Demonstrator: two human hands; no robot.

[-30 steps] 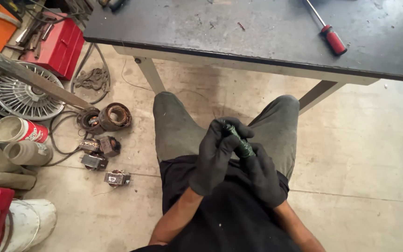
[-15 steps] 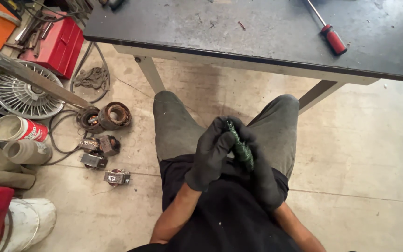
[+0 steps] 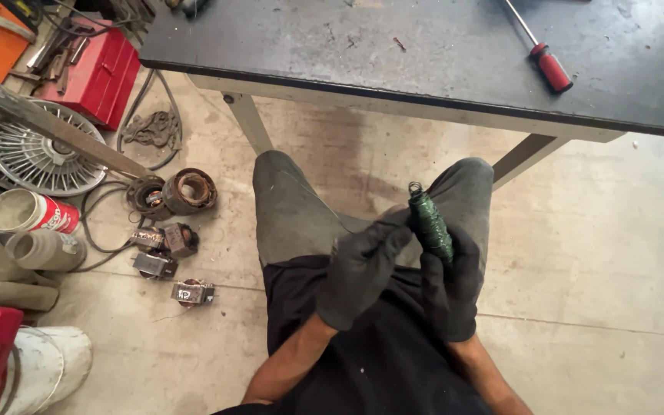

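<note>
Green wire-wound coil (image 3: 430, 223) upright over lap, gripped by gloved R hand (image 3: 449, 288), gloved L hand (image 3: 360, 269) clasping its lower end, red-handled screwdriver (image 3: 541, 54) on table (image 3: 424, 69).

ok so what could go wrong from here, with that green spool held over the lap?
1. The green spool is pinched near its lower end by the right hand, with the left hand beside it; in bulky gloves it might slip and roll across the floor.
2. Motor parts lie close by the left leg and could be kicked.
</note>
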